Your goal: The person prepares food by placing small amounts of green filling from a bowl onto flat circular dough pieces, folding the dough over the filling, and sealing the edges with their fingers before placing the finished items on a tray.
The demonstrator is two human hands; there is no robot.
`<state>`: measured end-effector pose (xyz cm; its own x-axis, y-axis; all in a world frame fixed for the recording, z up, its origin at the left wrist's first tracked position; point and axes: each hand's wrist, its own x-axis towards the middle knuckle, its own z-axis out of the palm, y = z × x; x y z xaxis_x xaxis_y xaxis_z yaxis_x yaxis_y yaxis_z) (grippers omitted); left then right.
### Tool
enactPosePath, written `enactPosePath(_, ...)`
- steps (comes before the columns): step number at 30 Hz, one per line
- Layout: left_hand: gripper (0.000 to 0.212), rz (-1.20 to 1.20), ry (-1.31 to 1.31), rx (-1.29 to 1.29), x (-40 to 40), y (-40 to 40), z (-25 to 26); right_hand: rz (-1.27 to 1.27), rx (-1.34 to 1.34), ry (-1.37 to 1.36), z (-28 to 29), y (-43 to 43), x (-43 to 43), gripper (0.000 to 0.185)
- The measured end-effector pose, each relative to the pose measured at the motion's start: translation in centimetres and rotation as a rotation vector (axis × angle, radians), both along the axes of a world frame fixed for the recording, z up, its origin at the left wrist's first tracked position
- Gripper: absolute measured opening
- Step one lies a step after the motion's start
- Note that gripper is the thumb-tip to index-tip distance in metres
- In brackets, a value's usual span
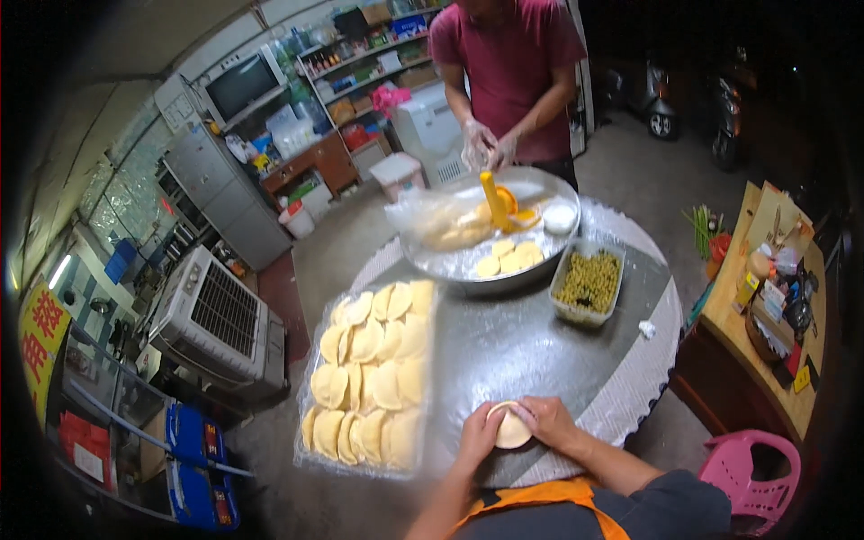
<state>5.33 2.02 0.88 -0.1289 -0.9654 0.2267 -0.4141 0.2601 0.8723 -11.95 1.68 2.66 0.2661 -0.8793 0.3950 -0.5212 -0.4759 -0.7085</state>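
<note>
Between my two hands, just above the near edge of a round table (486,358), is a pale yellow dough piece (514,433). My left hand (480,430) grips its left side, and my right hand (548,420) pinches its upper right edge. Whether filling lies inside it cannot be seen. To my left, rows of folded half-moon dumplings (368,337) cover a plastic-lined tray (426,445). Beyond my hands, to the right, stands a clear plastic container (582,316) of chopped green-yellow filling (588,278).
A large metal basin (445,273) on the far side holds flat dough rounds (509,258), a yellow press (496,202) and a white bowl (560,217). Behind it stands a person (507,81) in clear gloves. A pink plastic chair (752,472) and wooden desk (729,337) are at right.
</note>
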Motion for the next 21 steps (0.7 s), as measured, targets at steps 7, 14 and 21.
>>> enactPosePath(7,0.018,0.021,-0.133,0.046,1.4,0.3,-0.1,0.024,-0.014,-0.076,-0.8,0.1,1.3,0.017)
enactPosePath(14,0.018,-0.024,-0.064,0.048,1.3,0.4,-0.7,0.038,-0.042,-0.023,-0.9,0.2,0.6,0.014)
enactPosePath(21,0.019,-0.013,-0.007,0.133,1.3,1.0,0.2,0.058,-0.079,-0.052,-1.0,0.2,0.9,0.014)
